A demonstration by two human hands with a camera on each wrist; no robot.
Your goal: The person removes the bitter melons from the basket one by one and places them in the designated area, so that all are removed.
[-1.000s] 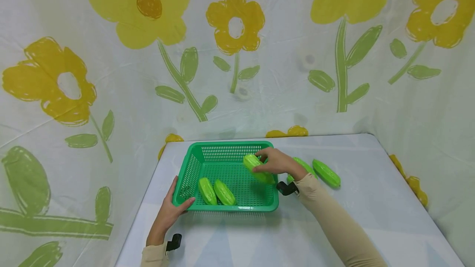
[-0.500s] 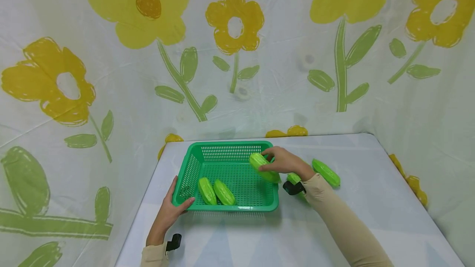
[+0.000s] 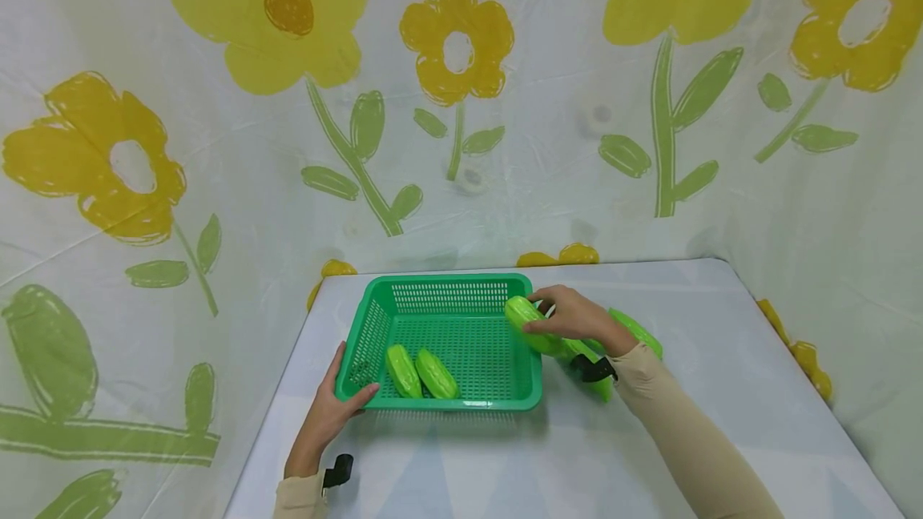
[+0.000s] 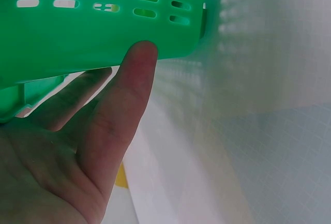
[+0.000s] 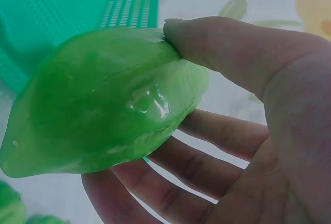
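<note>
In the head view my right hand (image 3: 577, 317) grips a bright green, ribbed bitter melon (image 3: 528, 317) between thumb and fingers, over the right rim of a green plastic basket (image 3: 476, 404). Close up in the right wrist view, the bitter melon (image 5: 98, 105) has a pointed end; the thumb presses its top and the fingers lie underneath. My left hand (image 3: 328, 415) rests at the basket's front left corner, fingers along the left side and thumb at the front. In the left wrist view its straight thumb touches the slotted basket wall (image 4: 93, 32). Two bitter melons (image 3: 436, 375) lie inside the basket.
More bitter melons (image 3: 640, 331) lie on the white table (image 3: 721, 391) right of the basket, partly hidden by my right hand and wrist. A pale flowered cloth (image 3: 534, 183) hangs behind and beside the table. Each wrist carries a small black camera (image 3: 593, 368).
My right hand has moved rightward with the bitter melon, from above the basket's inside to its right rim. My left hand and the basket have stayed where they were.
</note>
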